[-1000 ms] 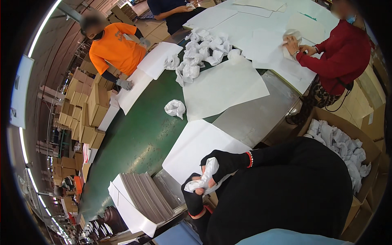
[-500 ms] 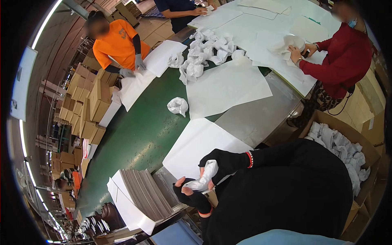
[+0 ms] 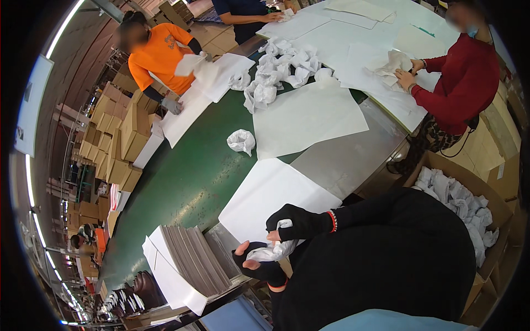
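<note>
A wad of crumpled white paper [image 3: 274, 252] is held between my two hands, close to my body at the table's edge. My left hand [image 3: 258, 262], in a black fingerless glove, cups the lower end of it with thumb and fingertips showing. Over the upper part, my right hand [image 3: 295, 223], gloved alike, curls its fingers round the paper. Just beyond lie flat white sheets [image 3: 276, 187]. A rolled ring of white paper [image 3: 241, 142] sits alone on the green surface farther off.
Left of my hands stands a thick stack of grey-brown sheets [image 3: 193, 259]. A pile of crumpled paper [image 3: 270, 77] lies ahead. A carton [image 3: 491, 212] at my right holds more crumpled paper. Three people work around the tables: orange shirt [image 3: 165, 55], dark blue shirt [image 3: 240, 16], red top [image 3: 461, 80].
My right hand has shifted slightly left and turned over the paper, covering more of its upper end. The person in orange has lifted a sheet of paper.
</note>
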Demonstrator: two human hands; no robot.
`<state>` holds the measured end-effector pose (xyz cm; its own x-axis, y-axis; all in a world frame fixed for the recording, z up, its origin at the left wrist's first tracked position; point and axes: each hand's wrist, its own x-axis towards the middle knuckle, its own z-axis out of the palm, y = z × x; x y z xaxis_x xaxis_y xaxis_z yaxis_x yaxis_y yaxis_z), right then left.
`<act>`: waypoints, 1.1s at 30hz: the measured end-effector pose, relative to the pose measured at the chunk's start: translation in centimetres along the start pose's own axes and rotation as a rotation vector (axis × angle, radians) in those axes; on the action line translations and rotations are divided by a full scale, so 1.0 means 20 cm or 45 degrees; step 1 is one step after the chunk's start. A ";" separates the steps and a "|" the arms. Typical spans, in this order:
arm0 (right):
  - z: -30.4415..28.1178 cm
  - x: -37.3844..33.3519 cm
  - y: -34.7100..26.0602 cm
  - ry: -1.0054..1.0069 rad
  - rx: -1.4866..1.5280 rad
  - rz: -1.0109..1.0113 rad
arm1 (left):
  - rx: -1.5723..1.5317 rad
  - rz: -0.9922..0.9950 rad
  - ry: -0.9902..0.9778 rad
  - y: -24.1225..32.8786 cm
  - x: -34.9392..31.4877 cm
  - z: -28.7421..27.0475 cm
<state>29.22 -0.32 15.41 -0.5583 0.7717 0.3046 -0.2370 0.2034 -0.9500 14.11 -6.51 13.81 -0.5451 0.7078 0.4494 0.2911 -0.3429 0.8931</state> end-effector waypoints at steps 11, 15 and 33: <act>0.02 0.01 -0.01 0.066 0.141 0.019 | 0.067 -0.071 -0.051 0.03 -0.02 -0.01; 0.02 0.01 -0.02 -0.083 0.165 0.102 | -0.087 -0.114 -0.131 0.01 -0.04 0.00; 0.03 0.01 -0.04 0.109 0.105 0.012 | 0.034 -0.093 -0.266 0.10 -0.04 0.04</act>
<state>28.88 -0.62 16.24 -0.4915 0.8228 0.2852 -0.2987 0.1484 -0.9427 15.86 -7.28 15.14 -0.3919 0.8436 0.3670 0.2788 -0.2712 0.9212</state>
